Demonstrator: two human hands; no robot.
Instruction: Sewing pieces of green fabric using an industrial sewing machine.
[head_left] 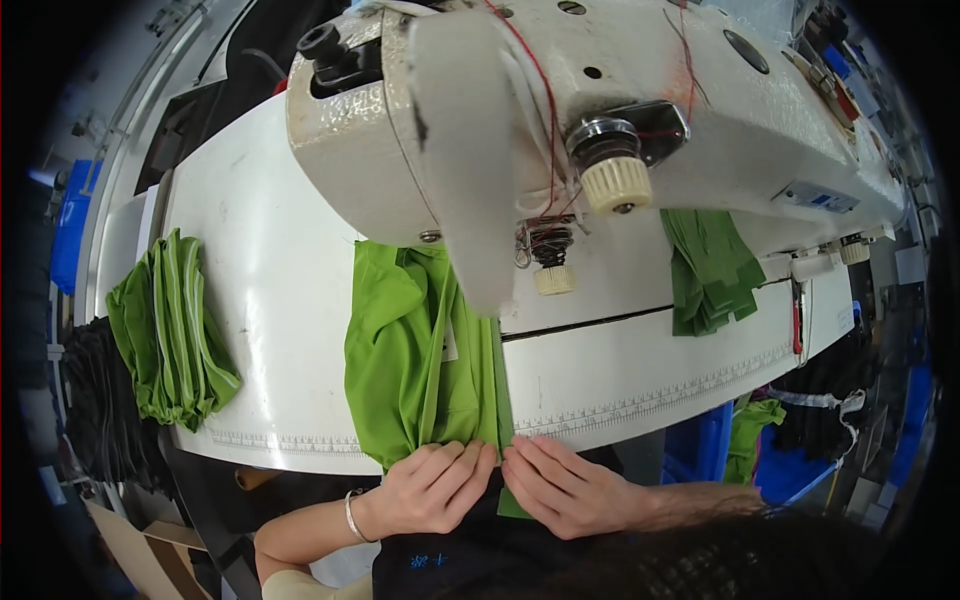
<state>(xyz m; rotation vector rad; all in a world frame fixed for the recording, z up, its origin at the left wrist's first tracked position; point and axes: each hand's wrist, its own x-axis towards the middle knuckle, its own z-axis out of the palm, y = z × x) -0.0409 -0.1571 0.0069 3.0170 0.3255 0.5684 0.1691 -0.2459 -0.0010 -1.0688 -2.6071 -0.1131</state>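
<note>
In the head view, a bright green, soft, thin cloth piece lies lengthwise on the white, smooth-topped sewing table, reaching from beneath the cream metal sewing machine to the table's front edge. Its left part is rumpled into loose, deep folds that bulge outward; toward the right it lies flatter, with long creases running front to back. A small white label shows near its middle. Along its right side runs a narrow, straight strip of darker green cloth, and more dark green cloth shows below, between the hands.

The left hand, a pale bracelet at its wrist, is narrow, its bent fingers gripping the near end of the cloth piece at the table's front edge. The right hand is just beside it, also narrow, its fingertips drawn together on the strip. Both thumbs are mostly hidden.

By the table's left edge sits a folded bundle of green cloth with pale stripes. Toward the right end, partly under the machine's arm, lies a fanned stack of dark green cloth strips.
</note>
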